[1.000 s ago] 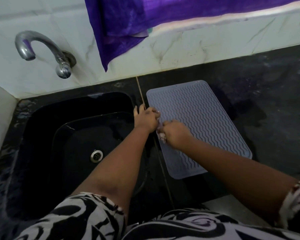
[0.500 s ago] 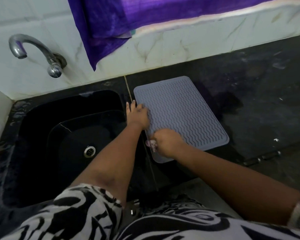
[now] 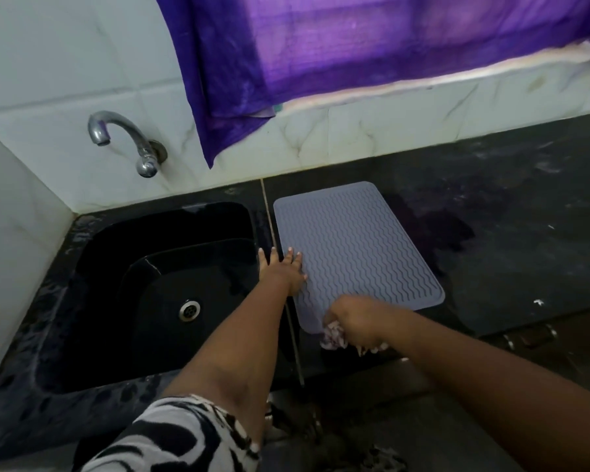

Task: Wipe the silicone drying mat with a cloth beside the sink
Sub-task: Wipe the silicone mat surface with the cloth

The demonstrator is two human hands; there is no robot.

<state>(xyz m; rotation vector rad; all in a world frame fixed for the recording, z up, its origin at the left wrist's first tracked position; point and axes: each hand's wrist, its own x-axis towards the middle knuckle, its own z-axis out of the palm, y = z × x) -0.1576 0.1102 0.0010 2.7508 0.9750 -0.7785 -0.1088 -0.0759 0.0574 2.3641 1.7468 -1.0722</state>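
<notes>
Since the earlier frame, your left hand [image 3: 284,271] flattens, fingers spread, on the left edge of the silicone drying mat [image 3: 351,247], just right of the sink [image 3: 82,253]. Your right hand [image 3: 358,318] drags the cloth [image 3: 334,338], bunched in a closed grip, to the mat's near edge by the worktop [image 3: 511,233] front. Judged: one stroke ends; the far area awaits.

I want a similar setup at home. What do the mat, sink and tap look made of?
Mat: probably silicone, matte grey, with moulded wavy ridges. Sink: glossy black, perhaps stone or composite; reflections show. Tap: shiny chromed metal.
</notes>
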